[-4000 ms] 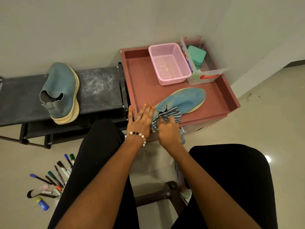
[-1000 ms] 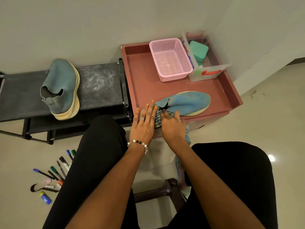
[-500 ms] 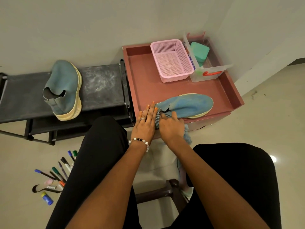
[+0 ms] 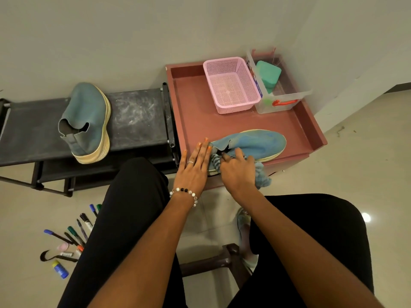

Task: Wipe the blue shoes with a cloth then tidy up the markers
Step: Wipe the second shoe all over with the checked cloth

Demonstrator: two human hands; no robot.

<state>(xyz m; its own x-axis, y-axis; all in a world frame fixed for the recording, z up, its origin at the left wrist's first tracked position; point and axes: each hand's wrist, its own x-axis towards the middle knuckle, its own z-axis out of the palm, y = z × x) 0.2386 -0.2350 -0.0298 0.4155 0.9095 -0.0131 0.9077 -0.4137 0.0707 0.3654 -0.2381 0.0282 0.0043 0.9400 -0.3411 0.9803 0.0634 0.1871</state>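
Observation:
A blue shoe (image 4: 255, 144) lies on its side at the front of the red tray table (image 4: 195, 121). My left hand (image 4: 195, 165) lies flat with straight fingers against the shoe's heel. My right hand (image 4: 236, 171) grips a striped blue cloth (image 4: 262, 176) and presses it on the shoe's side near the opening. A second blue shoe (image 4: 86, 121) rests tilted on the black shoe rack (image 4: 135, 116) to the left. Several markers (image 4: 75, 234) lie scattered on the floor at the lower left, partly hidden by my leg.
A pink mesh basket (image 4: 231, 85) and a clear plastic box (image 4: 280, 101) holding a green block (image 4: 268, 74) stand at the back of the tray table. A small blue and yellow tube (image 4: 60, 268) lies by the markers. A dark stool (image 4: 218, 261) shows between my knees.
My right hand has slid the cloth slightly right along the shoe, exposing more cloth beside my left hand. My left hand stays flat at the heel. The view shifted a little.

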